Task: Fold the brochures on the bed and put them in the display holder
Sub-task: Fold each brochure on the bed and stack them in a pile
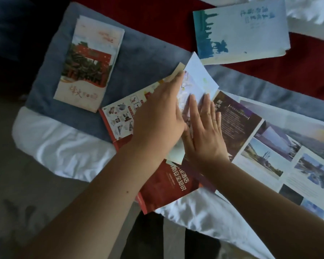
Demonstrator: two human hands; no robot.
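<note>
A pale brochure [198, 79] lies at the middle of the bed, partly folded, its upper flap lifted. My left hand [157, 116] presses flat on its left side with fingers together. Beside it, my right hand [204, 131] lies flat on the same brochure, fingers spread. Under them sits a red brochure [165, 184] with white lettering and small pictures. An open brochure [288, 146] with landscape photos spreads to the right. A folded brochure with a red building [88, 62] rests at the left, and a blue-and-white one [241, 28] at the top right. No display holder is in view.
The brochures lie on a blue-grey blanket [148, 45] over a white sheet [60, 146], with a red cover [297, 71] at the back. The bed's corner and edge run along the lower left, with grey floor [26, 202] beyond.
</note>
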